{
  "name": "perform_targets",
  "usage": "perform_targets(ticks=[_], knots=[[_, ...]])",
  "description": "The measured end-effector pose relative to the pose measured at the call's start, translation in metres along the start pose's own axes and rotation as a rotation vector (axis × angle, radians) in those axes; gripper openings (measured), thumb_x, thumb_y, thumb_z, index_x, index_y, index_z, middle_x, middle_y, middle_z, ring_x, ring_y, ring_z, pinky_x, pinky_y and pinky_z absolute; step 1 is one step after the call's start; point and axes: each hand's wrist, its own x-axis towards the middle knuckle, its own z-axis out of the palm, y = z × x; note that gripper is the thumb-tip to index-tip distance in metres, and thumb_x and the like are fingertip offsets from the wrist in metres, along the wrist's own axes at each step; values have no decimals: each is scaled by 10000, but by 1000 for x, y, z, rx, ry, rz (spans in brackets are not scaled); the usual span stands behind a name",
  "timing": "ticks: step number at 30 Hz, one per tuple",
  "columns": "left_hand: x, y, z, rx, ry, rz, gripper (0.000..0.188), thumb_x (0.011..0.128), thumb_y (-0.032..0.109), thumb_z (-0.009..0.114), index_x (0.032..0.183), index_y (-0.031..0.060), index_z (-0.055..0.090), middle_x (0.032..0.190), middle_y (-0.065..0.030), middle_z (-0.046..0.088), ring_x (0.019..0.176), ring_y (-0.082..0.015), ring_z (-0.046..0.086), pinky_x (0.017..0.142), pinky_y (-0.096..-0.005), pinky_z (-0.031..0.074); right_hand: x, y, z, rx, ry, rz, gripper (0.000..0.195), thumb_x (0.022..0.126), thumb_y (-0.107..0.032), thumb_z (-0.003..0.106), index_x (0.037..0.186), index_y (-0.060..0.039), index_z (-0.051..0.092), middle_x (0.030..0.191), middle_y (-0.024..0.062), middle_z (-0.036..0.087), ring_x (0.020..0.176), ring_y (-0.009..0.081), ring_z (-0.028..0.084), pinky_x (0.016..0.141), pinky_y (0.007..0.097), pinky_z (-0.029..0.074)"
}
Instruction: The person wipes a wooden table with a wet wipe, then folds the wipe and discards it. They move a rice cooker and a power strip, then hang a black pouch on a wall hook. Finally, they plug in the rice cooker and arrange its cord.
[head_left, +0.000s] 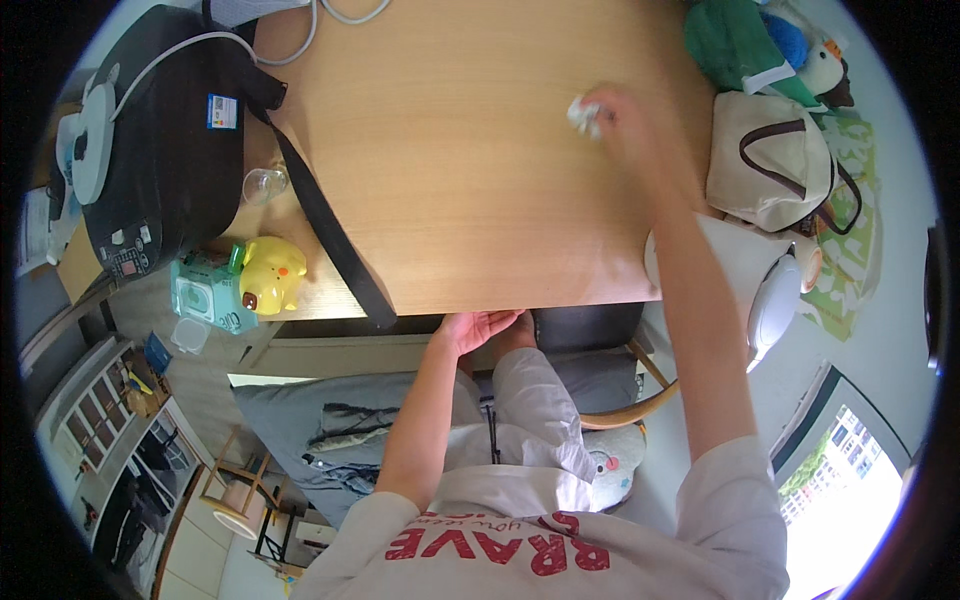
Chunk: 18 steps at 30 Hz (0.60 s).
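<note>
My right hand (621, 124), blurred by motion, grips a crumpled white wipe or tissue (583, 117) at the right part of the wooden tabletop (465, 172). That forearm reaches across the desk's right side. Palm up, with nothing in it, my left hand (480, 328) is at the front edge of the desk, its fingertips close to the edge. Whether it touches the wood I cannot tell.
On the left stand a black bag (172, 150) with a dangling strap (322, 225), a clear cup (264, 185), a yellow animal figure (274, 274) and a teal wipes pack (206, 296). A cream tote bag (765, 157) and green bag (731, 45) line the right side.
</note>
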Motion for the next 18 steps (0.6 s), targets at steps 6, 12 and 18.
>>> perform_targets(ticks=[6, 12, 18], knots=[[30, -18, 16, 63, -120, -117, 538, 1023, 385, 424, 1319, -61, 482, 1263, -244, 585, 1170, -341, 592, 1053, -427, 476, -177, -66, 58, 162, -20, 49, 299, 757, 51, 623, 995, -117, 690, 983, 134, 595, 888, 328, 626, 751, 425, 526], [50, -42, -29, -226, -157, -109, 325, 997, 378, 502, 1109, 91, 608, 1070, -40, 680, 937, -165, 676, 735, -292, 586, -260, -132, 85, 270, 60, 135, 268, 735, 50, 629, 962, -84, 682, 958, 129, 601, 838, 326, 651, 711, 405, 555], [32, -31, 10, -75, -187, -37, 467, 1013, 385, 462, 1236, -16, 551, 1189, -177, 635, 1091, -290, 637, 930, -358, 555, -242, -103, 51, 230, 16, 143, 281, 766, 59, 595, 983, -93, 690, 980, 144, 610, 910, 328, 654, 757, 418, 548]])
